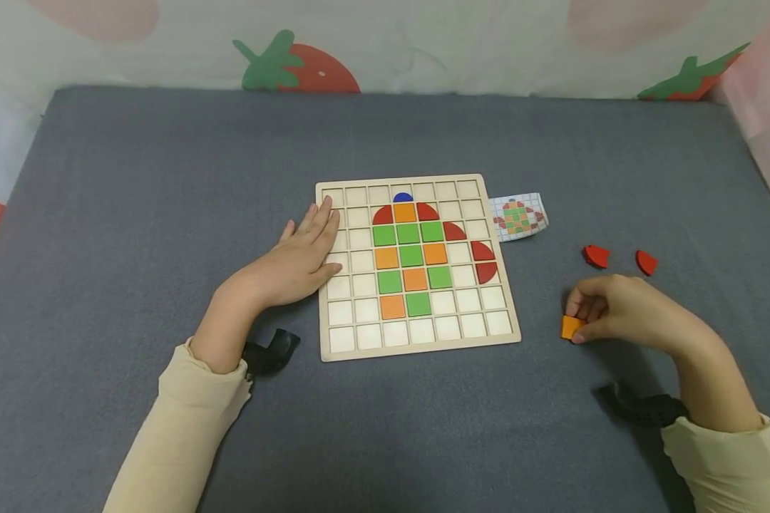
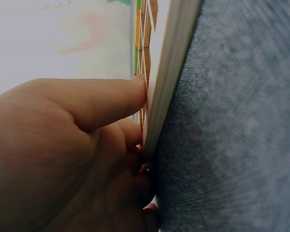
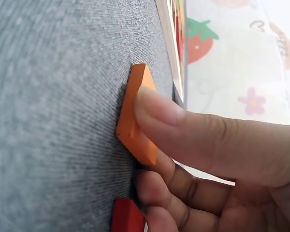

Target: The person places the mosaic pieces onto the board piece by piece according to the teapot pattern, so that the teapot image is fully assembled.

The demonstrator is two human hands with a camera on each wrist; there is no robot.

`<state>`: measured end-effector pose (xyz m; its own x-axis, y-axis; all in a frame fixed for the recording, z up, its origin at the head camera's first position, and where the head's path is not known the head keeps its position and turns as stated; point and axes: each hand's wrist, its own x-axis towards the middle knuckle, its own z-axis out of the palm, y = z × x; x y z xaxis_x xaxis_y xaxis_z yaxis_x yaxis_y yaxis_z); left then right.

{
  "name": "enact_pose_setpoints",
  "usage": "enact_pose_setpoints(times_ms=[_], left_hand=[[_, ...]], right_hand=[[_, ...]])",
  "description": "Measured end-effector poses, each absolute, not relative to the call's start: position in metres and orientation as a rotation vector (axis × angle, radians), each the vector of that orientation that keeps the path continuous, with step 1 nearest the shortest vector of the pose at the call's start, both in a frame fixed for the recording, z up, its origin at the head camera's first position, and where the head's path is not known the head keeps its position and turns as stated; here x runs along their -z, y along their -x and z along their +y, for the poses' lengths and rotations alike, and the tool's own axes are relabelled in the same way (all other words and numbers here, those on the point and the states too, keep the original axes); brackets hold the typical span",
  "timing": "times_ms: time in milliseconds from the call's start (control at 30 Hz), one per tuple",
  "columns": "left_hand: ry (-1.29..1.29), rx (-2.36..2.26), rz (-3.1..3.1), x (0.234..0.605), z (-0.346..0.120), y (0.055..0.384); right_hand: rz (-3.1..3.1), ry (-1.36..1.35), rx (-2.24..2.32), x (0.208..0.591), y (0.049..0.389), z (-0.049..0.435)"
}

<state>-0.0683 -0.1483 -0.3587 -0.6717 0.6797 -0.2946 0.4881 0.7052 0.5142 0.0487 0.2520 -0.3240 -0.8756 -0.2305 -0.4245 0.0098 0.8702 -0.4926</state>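
Observation:
My left hand [image 1: 295,260] rests with fairly straight fingers over the left edge of a wooden grid board [image 1: 420,350]. Its thumb [image 2: 121,99] lies against the board's rim in the left wrist view. Green, orange, red and blue tiles fill cells in the board's middle and right side. Off to the right, my right hand [image 1: 635,310] pinches an orange square tile [image 1: 571,327] low at the cloth. In the right wrist view the thumb [image 3: 159,108] presses on the orange tile's face; the index fingertip is hidden behind it.
Two red quarter-round tiles, one [image 1: 596,256] left of the other [image 1: 646,262], lie beyond my right hand. A printed pattern card [image 1: 520,216] sticks out at the board's right edge. Grey cloth [image 1: 167,157] covers the table, with a strawberry-print curtain [image 1: 449,43] behind.

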Motion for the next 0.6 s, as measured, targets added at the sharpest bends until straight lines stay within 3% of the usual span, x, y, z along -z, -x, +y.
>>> enact_pose_setpoints(times_ms=[600], left_hand=[[-0.894, -0.549, 2.443, 0.359, -0.149, 0.068]], right_hand=[[2.538, 0.269, 0.684, 0.319, -0.041, 0.238]])
